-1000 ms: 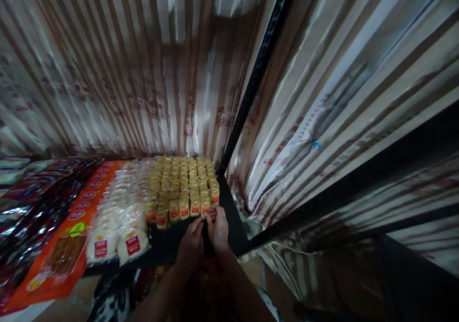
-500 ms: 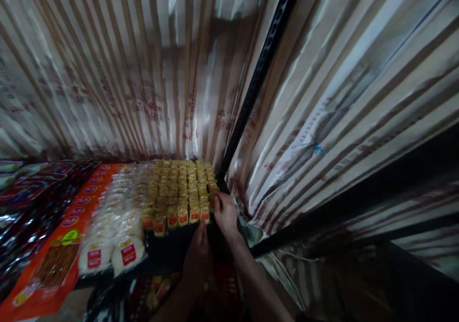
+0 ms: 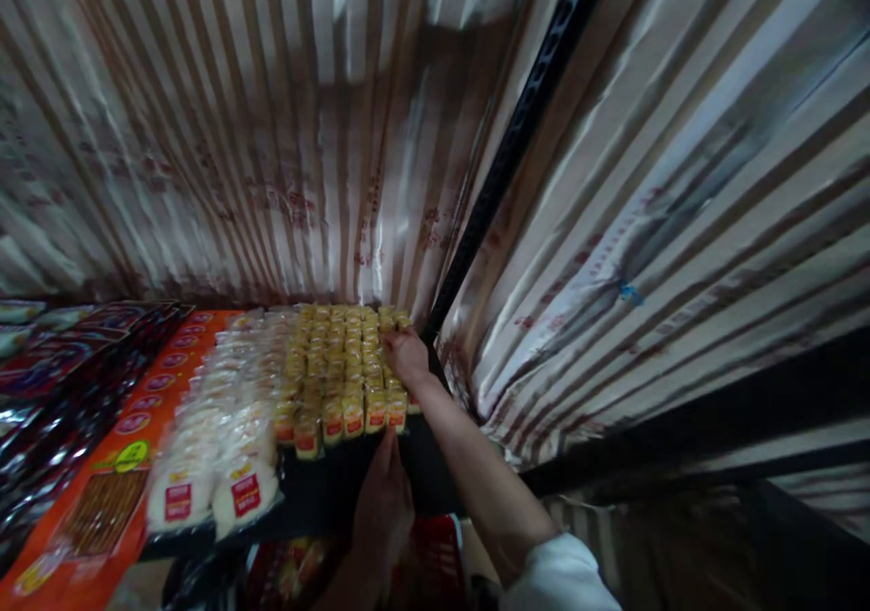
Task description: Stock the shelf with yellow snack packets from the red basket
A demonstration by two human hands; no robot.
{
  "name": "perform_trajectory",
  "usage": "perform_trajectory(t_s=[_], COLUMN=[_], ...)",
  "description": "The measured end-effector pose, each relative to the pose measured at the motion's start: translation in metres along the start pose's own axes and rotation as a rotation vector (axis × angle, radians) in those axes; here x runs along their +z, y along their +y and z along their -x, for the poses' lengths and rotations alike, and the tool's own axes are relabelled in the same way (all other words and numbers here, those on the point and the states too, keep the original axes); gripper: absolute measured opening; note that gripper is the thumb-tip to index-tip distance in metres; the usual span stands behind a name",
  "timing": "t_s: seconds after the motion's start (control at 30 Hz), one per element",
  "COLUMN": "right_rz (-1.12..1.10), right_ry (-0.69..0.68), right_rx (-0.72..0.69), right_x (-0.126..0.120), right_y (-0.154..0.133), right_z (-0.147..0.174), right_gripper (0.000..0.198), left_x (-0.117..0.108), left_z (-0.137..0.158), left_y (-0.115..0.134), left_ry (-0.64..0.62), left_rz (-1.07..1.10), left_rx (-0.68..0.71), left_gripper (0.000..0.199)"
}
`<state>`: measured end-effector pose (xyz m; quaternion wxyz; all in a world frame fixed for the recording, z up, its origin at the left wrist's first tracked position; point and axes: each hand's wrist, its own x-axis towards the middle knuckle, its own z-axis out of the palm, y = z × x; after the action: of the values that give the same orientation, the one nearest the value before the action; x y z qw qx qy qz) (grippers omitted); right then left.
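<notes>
My right hand (image 3: 406, 353) reaches far back onto the right side of the rows of small yellow packets (image 3: 340, 366) on the dark shelf (image 3: 333, 489); its fingers rest on the packets, and whether it grips one is hidden. My left hand (image 3: 384, 502) hovers at the shelf's front edge just below the front row of yellow packets, fingers together, nothing visible in it. My right sleeve is white.
Left of the yellow packets lie rows of white packets with red labels (image 3: 217, 448), then orange packs (image 3: 101, 493) and dark shiny bags (image 3: 47, 384). A black upright post (image 3: 503, 167) stands at the shelf's right corner. Striped plastic sheeting (image 3: 272, 121) covers the walls behind and to the right.
My right hand moved from the shelf's front edge back over the yellow packets toward the rear rows. My left hand stayed low at the front edge, and the two hands separated.
</notes>
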<state>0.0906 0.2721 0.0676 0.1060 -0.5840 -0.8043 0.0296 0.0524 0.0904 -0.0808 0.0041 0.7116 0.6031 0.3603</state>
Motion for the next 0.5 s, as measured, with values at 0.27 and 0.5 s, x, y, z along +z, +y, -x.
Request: perform_trajectory(t_s=[0.27, 0.5], right_rz=[-0.062, -0.055], right_ry=[0.108, 0.073], right_rx=[0.154, 0.128], right_x=[0.005, 0.005], right_y=[0.013, 0.009], right_z=[-0.014, -0.024], right_gripper=[0.028, 0.028], left_x=[0.006, 0.015], left_z=[0.003, 0.006], left_y=[-0.002, -0.002], left_ry=[0.038, -0.009], left_rz=[-0.064, -0.054], left_rx=[0.011, 0.002], left_gripper=[0.066, 0.052])
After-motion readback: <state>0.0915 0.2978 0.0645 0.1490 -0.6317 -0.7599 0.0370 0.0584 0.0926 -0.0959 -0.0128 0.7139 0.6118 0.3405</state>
